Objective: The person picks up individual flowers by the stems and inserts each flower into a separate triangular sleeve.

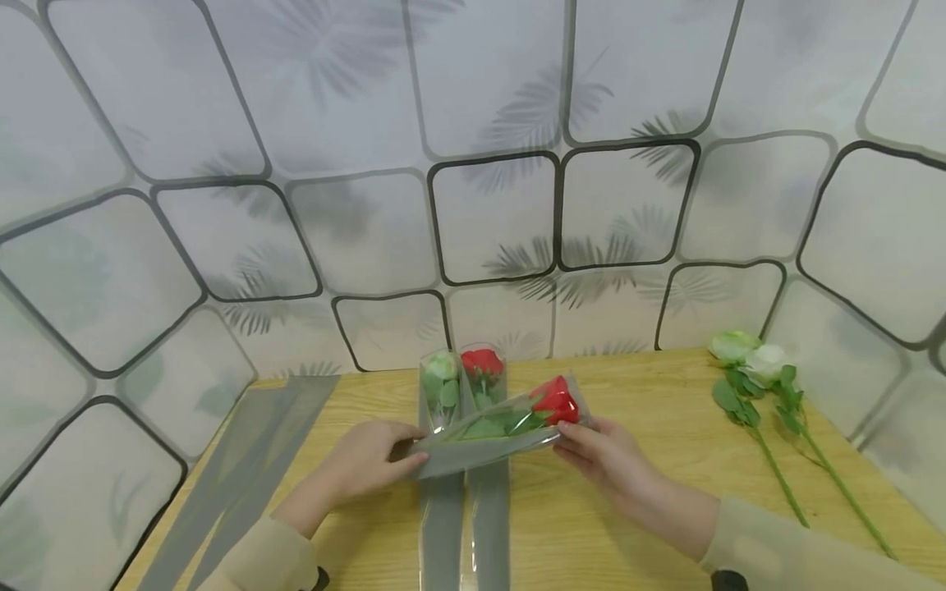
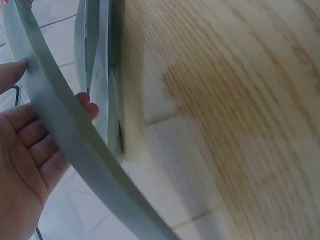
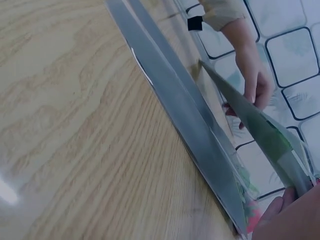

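Both hands hold a red rose [image 1: 556, 400] in a clear and grey flower sleeve [image 1: 473, 453], tilted above the table with its bloom to the right. My left hand [image 1: 369, 458] pinches the grey lower end, thumb on one face and fingers on the other in the left wrist view. Near the bloom, the thumb and fingers of my right hand [image 1: 612, 464] grip the sleeve's edge. Beneath it lie two more sleeved flowers side by side, a pale green-white rose [image 1: 441, 368] and a red rose [image 1: 483, 362]; the held sleeve covers their middles.
Flat grey sleeves [image 1: 254, 447] lie at the left of the wooden table [image 1: 621, 533]. Two unwrapped roses, one greenish [image 1: 733, 346] and one white [image 1: 766, 363], lie at the right with stems toward the front. A patterned wall covering [image 1: 495, 222] encloses the back and sides.
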`<state>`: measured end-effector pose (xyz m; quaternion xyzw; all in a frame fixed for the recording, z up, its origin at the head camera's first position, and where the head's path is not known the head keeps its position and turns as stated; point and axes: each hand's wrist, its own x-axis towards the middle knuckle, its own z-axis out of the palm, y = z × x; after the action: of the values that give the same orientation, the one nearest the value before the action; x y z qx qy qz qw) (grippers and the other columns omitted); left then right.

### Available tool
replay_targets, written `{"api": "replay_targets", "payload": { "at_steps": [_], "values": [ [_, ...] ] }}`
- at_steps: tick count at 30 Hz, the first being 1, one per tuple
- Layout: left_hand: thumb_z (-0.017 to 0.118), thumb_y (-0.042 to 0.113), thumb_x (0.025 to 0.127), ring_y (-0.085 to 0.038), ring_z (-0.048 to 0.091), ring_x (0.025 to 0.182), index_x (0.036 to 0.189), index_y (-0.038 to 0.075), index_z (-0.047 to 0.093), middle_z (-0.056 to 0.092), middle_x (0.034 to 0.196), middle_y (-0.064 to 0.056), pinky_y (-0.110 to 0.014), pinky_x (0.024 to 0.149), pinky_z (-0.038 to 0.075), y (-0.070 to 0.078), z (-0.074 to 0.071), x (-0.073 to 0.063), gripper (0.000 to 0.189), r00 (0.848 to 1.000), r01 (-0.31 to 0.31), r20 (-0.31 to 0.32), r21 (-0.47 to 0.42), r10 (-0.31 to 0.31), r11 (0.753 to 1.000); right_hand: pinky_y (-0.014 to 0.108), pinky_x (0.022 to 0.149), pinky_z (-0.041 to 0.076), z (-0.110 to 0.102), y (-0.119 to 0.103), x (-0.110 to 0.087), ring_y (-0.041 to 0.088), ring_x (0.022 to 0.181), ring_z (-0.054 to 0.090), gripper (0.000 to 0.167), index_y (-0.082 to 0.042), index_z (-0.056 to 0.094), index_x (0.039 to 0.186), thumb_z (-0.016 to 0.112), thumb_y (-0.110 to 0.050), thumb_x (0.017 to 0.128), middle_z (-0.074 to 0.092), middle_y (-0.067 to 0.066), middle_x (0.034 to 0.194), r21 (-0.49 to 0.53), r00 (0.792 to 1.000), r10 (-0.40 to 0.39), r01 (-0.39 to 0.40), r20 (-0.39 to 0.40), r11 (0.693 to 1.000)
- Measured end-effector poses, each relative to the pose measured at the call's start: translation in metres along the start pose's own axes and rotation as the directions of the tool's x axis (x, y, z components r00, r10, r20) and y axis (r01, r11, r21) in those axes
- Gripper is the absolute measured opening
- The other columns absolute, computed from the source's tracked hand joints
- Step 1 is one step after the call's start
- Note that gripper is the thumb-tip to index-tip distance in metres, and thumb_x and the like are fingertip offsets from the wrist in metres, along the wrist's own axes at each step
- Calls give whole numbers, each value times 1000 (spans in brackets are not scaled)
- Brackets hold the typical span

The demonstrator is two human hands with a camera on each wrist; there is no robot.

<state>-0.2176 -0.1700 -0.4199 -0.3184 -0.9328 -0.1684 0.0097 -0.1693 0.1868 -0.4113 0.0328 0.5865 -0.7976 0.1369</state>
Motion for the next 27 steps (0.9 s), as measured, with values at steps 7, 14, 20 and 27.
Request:
{"api": "replay_targets", "payload": {
  "at_steps": [7, 14, 20, 27],
  "values": [
    [70, 32, 102, 6, 46, 60, 97, 15, 77, 59, 69, 15, -18, 58, 43, 9, 0, 2, 19, 995, -92, 16, -162, 95, 983, 21, 91, 62, -8, -14, 5, 5, 91, 75, 16, -1, 64, 121, 59, -7, 107, 78, -6, 96, 35, 998, 7, -4, -62, 999],
    [75, 17, 99, 7, 31, 55, 65, 17, 46, 34, 60, 17, -14, 55, 30, 29, 4, 5, 44, 989, -128, 31, -314, 145, 941, 21, 90, 62, -11, -26, 11, 5, 90, 76, 20, -19, 75, 101, 58, -10, 109, 79, -9, 94, 52, 996, -33, 37, -78, 998],
    [78, 12, 97, 7, 28, 55, 62, 15, 40, 29, 59, 17, -13, 54, 28, 44, 9, 7, 51, 988, -130, 28, -350, 149, 928, 22, 90, 62, -8, -28, 12, 7, 90, 75, 16, -14, 71, 106, 55, -13, 110, 78, -7, 93, 44, 995, -52, 56, -79, 997],
    [79, 13, 96, 7, 27, 54, 62, 14, 39, 27, 59, 18, -13, 52, 25, 58, 20, 10, 53, 991, -125, -15, -400, 129, 908, 21, 89, 62, -2, -26, 12, 6, 89, 76, 17, -9, 72, 110, 57, -15, 110, 79, -8, 91, 11, 998, -34, 35, -58, 999]
  ]
}}
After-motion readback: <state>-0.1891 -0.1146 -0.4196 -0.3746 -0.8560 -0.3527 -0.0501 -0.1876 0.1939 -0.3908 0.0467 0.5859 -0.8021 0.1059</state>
